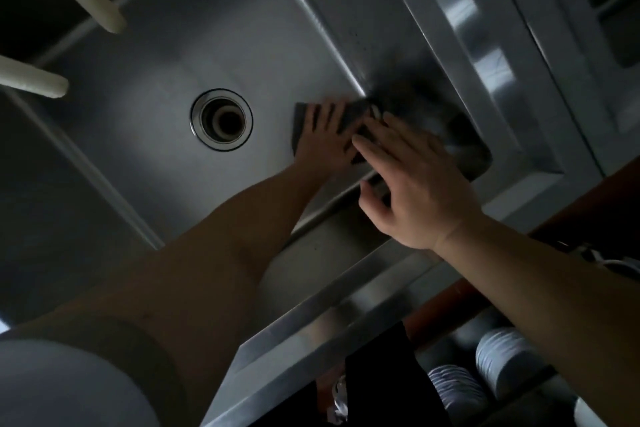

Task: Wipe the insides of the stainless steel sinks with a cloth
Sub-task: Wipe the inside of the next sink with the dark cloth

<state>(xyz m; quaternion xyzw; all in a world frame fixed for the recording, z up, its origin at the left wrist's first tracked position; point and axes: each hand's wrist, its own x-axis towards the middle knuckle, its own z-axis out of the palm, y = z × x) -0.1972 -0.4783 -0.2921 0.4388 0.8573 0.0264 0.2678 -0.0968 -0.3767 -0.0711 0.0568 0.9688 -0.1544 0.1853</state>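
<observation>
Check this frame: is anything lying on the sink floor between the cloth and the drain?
Nothing visible does. The left hand presses the dark cloth flat on the sink floor, and bare steel runs from the cloth to the drain. The right hand hovers open above the near corner.

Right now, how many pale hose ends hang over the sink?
2. One hose end comes in from the top left, above the sink; the second hose end sits lower, at the left edge. More may lie outside the frame.
</observation>
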